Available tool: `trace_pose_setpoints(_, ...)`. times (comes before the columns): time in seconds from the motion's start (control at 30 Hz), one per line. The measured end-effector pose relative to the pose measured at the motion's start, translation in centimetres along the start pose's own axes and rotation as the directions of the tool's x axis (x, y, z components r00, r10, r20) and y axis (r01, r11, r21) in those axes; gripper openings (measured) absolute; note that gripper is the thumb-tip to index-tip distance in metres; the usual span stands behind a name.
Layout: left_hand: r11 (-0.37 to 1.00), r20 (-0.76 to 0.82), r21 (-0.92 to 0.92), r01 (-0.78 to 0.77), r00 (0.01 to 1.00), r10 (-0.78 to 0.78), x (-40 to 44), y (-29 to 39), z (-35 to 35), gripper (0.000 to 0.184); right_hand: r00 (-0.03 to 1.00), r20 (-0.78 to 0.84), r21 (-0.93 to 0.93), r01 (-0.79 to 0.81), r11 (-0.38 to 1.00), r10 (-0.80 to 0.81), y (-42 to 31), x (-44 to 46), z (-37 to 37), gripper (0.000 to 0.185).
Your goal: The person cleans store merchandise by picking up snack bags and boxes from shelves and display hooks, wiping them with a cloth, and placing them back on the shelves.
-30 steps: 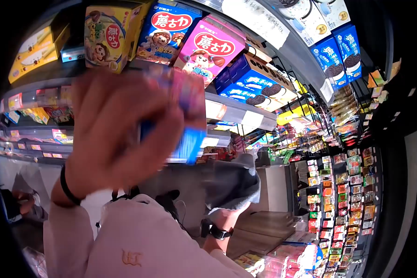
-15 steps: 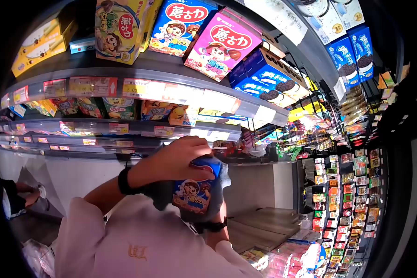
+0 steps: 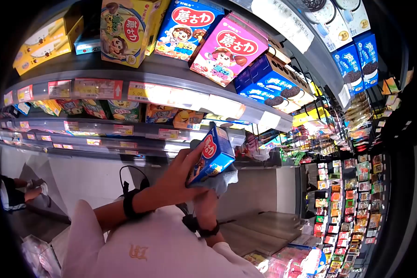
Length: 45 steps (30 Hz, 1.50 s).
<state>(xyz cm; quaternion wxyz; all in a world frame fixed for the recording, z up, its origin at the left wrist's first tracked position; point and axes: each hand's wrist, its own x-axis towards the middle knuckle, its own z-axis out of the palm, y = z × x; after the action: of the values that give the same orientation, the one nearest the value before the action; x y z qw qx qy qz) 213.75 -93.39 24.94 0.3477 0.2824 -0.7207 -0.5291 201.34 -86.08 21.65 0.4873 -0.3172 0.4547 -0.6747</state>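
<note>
Gripping the blue snack box [image 3: 213, 155], the left hand [image 3: 171, 183] had its fingers closed on the side. Box sat tilted, off the shelves, in front of the wearer and below the upper shelf's front edge. Grey cloth [image 3: 224, 181] lay bunched right under and beside it. Right hand [image 3: 205, 204] was just below, at the cloth; its fingers were mostly hidden, so can't tell whether it clenched anything. Dark bands showed on both wrists.

On the upper shelf [image 3: 169, 66], a yellow box [image 3: 124, 36], a larger blue box [image 3: 184, 34] and a pink box [image 3: 228, 50] stood in a row by the front edge. Cookie boxes [image 3: 271, 88] lay toward that shelf's near corner, beside the pink one. Price labels [image 3: 146, 91] lined the front edge. More boxes [image 3: 160, 112] filled the level below. Farther off: hanging snack packets [image 3: 350, 201], another person's leg [image 3: 33, 193].
</note>
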Motion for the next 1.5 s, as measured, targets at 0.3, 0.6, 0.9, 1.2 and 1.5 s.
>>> trace_pose_setpoints(0.3,0.818,-0.019,-0.561,0.128,0.986,-0.168,-1.2,-1.3,-1.7,0.083,0.812,0.495,-0.46,0.546,0.7,-0.308,1.9,0.3,-1.1,0.031)
trace_pose_setpoints(0.6,0.847,-0.023,-0.442,0.296,0.94,-0.34,-1.7,-2.4,-3.1,0.072,0.685,0.717,-0.327,0.494,0.805,-0.129,-1.4,4.1,0.5,0.017)
trace_pose_setpoints(0.9,0.88,0.126,-0.414,0.233,0.972,-0.198,-3.7,0.6,-3.8,0.08,0.9,0.416,-0.57,0.367,0.735,-0.128,0.0,2.7,-1.2,0.029)
trace_pose_setpoints(1.2,0.817,0.078,-0.481,0.316,0.944,-0.32,-4.5,-0.3,-3.6,0.082,0.673,0.721,-0.56,0.705,0.436,-0.163,1.8,3.1,-0.8,0.044)
trace_pose_setpoints(1.5,0.793,0.126,-0.539,0.285,0.958,-0.259,-4.8,-0.8,-4.5,0.072,0.998,-0.015,-0.261,-0.055,0.964,0.053,3.6,0.9,1.5,0.047)
